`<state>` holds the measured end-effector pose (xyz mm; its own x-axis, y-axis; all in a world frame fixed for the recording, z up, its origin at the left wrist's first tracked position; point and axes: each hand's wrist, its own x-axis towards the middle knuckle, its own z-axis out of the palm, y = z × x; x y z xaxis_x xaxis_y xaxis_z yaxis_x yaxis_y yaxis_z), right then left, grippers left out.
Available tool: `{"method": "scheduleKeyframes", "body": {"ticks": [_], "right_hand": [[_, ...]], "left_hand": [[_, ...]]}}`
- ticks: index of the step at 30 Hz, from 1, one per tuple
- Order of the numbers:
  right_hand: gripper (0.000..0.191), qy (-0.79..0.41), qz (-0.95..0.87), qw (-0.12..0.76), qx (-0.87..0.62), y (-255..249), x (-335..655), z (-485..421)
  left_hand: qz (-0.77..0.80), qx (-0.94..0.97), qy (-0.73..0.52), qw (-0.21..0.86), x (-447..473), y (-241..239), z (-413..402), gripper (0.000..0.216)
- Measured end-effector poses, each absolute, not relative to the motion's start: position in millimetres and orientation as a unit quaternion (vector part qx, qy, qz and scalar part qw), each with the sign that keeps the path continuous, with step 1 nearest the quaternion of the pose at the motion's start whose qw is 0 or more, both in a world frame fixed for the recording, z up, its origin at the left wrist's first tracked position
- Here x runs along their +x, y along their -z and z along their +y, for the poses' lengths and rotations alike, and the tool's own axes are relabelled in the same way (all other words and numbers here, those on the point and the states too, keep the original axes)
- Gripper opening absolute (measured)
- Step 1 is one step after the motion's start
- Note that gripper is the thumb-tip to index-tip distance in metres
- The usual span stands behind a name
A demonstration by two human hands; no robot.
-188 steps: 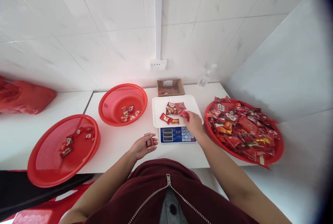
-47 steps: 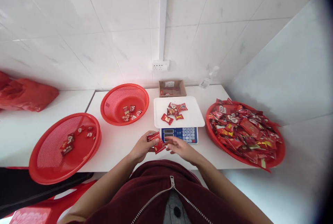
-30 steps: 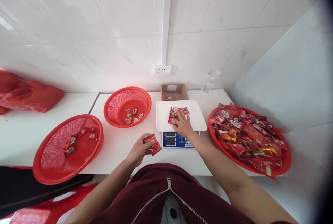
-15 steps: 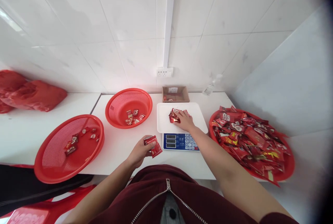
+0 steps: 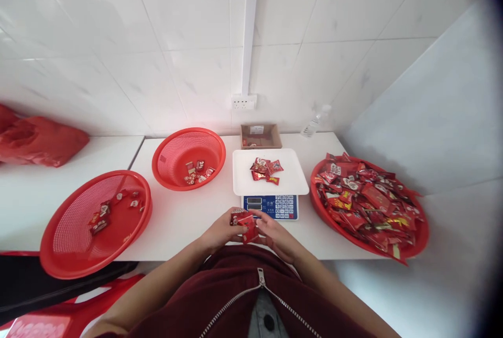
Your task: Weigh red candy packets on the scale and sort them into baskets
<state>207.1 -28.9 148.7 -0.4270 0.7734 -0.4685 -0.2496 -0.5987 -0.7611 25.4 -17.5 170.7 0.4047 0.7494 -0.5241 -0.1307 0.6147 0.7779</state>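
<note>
In front of my body, my left hand [image 5: 223, 230] is closed around several small red wrapped packets [image 5: 248, 229], which look like candy. My right hand [image 5: 278, 234] meets them from the other side, its fingers and thumb on the packets' right edge. Just beyond both hands stands a digital scale with a blue keypad [image 5: 281, 207]. A small pile of red wrapped candies [image 5: 265, 169] lies on its white weighing pan [image 5: 241, 183]. How many packets are in my hands is partly hidden by the fingers.
To the right, a red basket [image 5: 422, 238] is heaped with red packets. Two red baskets, one farther back [image 5: 219, 145] and one nearer [image 5: 53, 246], hold a few pieces. A cardboard box [image 5: 267, 140] and plastic bottle [image 5: 314, 123] stand by the wall; red bags [image 5: 51, 141] lie far left.
My right hand has left the candies on the scale pan and come back to the packets in my left hand. My left hand has moved slightly right. The view has shifted a little.
</note>
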Motion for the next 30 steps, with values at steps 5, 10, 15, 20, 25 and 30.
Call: {"method": "scheduleKeyframes", "body": {"ticks": [5, 10, 15, 20, 25, 30], "right_hand": [[0.042, -0.811, -0.288, 0.304, -0.409, -158.2, 201.3, -30.6], [0.038, -0.787, -0.288, 0.325, -0.437, -157.0, 204.4, -29.9], [0.034, -0.781, -0.253, 0.334, -0.463, -155.5, 204.9, -35.0], [0.024, -0.766, -0.219, 0.35, -0.493, -155.7, 208.0, -32.1], [0.035, -0.745, -0.301, 0.342, -0.488, -155.5, 213.3, -30.6], [0.039, -0.732, -0.469, 0.264, -0.417, -168.4, 212.5, -34.3]], "left_hand": [[0.429, 0.433, -0.296, 0.735, 33.4, -167.8, -18.2, 0.054], [0.427, 0.37, -0.257, 0.784, 34.5, -173.7, -20.7, 0.044], [0.423, 0.366, -0.254, 0.79, 32.0, -172.3, -23.2, 0.04], [0.443, 0.383, -0.287, 0.758, 30.7, -173.2, -18.0, 0.044], [0.444, 0.436, -0.267, 0.736, 27.2, -183.6, -14.3, 0.048], [0.38, 0.489, -0.201, 0.758, 24.4, -189.0, -17.7, 0.042]]}}
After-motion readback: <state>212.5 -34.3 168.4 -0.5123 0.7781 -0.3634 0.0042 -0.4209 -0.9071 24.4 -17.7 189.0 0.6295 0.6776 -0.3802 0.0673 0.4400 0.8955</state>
